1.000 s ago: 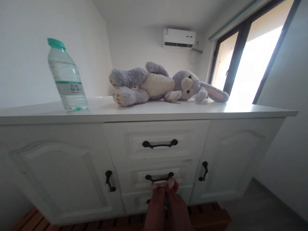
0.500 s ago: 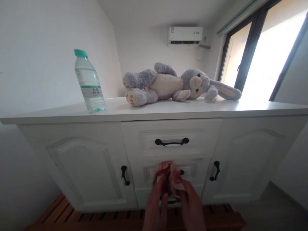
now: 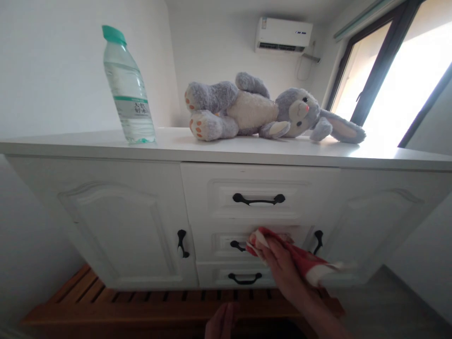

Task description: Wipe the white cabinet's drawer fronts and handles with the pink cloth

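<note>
My right hand grips red cloth against middle drawer front; left hand low (grip unclear). Risk: cloth snags black handle, drawer slides open, cloth slips

Right hand reaching forward, fingers curled; left hand low

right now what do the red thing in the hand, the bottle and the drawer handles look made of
Red cloth: soft fabric, draping and creased in the right hand. Bottle: clear thin plastic, see-through, green cap. Drawer handles: probably dark metal with a dull sheen, though painted plastic is possible.
</note>
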Tool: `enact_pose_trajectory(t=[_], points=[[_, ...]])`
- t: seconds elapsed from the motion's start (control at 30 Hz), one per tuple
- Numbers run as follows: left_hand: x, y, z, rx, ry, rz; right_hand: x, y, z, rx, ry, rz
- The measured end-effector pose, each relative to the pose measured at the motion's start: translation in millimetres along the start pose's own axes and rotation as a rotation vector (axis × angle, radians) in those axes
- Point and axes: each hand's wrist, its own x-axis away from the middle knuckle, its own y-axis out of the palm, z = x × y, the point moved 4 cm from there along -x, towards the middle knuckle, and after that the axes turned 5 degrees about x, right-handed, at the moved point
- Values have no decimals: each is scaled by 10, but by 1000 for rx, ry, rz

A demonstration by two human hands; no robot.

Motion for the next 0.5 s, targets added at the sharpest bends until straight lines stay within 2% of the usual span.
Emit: enact_pose_trajectory(t=[0.1, 0.2, 0.3, 0.37, 0.43, 0.5], points=[[-44, -55, -154, -42, -52, 21, -80, 294, -14, 625, -303, -79], [-94, -129, -378, 36, -109, 67, -99, 401, -7, 936, -408, -113], [-165, -130, -566, 129, -177, 75, -171, 478, -41, 1003, -392, -168], [-250, -69, -611, 199, -230, 88, -221, 553, -38, 980, -373, -238], [-366, 63, -604, 360, -342, 106, -238, 591, 5, 868, -353, -275], [-502, 262, -548, 527, -448, 91, -221, 549, 78, 688, -304, -225]])
